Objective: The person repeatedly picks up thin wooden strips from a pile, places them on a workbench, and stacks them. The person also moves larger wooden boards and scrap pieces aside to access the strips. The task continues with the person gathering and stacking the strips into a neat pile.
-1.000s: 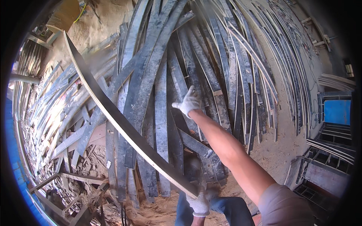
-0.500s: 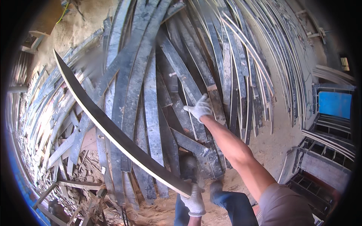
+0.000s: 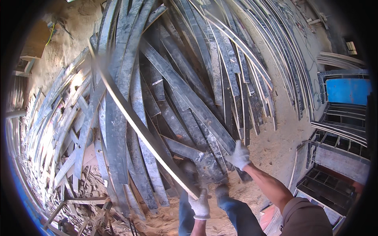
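My gloved left hand (image 3: 200, 205) is closed around the near end of a long, dark-faced plywood strip (image 3: 138, 129) with a pale edge. The strip slants up and away to the left above the pile. To its right, my gloved right hand (image 3: 238, 155) grips a second dark plywood strip (image 3: 189, 99) near its near end, thumb on top. This one runs away to the upper left across other strips, and a short part sticks out past the hand. The fingers beneath each strip are partly hidden.
A large heap of dark plywood strips (image 3: 134, 74) covers the floor before my feet. More long strips (image 3: 271, 43) lie along the right. Metal frames with a blue panel (image 3: 346, 90) stand far right. Broken wood scraps (image 3: 88, 200) lie at lower left.
My right hand, open over the pile before, has taken hold of a strip and come nearer and to the right. The left-hand strip has swung slightly; its far end now sits farther right.
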Motion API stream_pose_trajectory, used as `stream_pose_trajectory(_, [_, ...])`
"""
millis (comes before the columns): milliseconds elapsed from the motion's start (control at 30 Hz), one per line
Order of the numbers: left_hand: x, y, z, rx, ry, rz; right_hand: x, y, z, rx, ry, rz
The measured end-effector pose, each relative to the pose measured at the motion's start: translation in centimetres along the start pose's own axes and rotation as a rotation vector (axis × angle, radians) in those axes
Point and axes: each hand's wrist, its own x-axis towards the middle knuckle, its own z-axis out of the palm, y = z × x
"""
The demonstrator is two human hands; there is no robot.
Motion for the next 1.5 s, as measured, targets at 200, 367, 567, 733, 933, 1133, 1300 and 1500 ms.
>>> stream_pose_trajectory(200, [0.1, -0.9, 0.0, 0.04, -0.075, 0.014, -13.6, -0.7, -12.5, 0.198, -0.429, 0.281])
stream_pose_trajectory(367, [0.1, -2.1, 0.9, -0.027, -0.096, -0.016, -23.1, 1.3, -20.8, 0.599, -0.394, 0.418])
stream_pose_trajectory(567, [-1.4, -0.7, 2.3, 0.004, -0.134, 0.015, -24.7, 0.2, -20.5, 0.561, -0.161, 0.232])
stream_pose_trajectory(733, [-1.1, -1.2, 1.1, -0.221, -0.295, 0.018, -16.1, -7.1, -13.2, 1.045, -0.203, 0.075])
stream_pose_trajectory(933, [0.1, 4.9, -1.2, -0.431, -0.468, -0.169, -15.6, -12.8, -9.7, 0.366, -0.316, -0.616])
stream_pose_trajectory(1133, [1.2, 7.4, -4.8, -0.403, -0.356, -0.257, -1.1, -14.5, -6.3, 0.803, -0.734, -0.152])
stream_pose_trajectory(1300, [2.4, 7.1, -7.0, -0.701, -0.602, -0.376, 20.0, -26.7, 0.6, 0.372, -0.139, 0.119])
stream_pose_trajectory(1500, [1.8, 12.2, -6.7, -0.889, -0.538, -0.326, 25.3, -33.8, 5.0, 0.365, -0.162, 0.163])
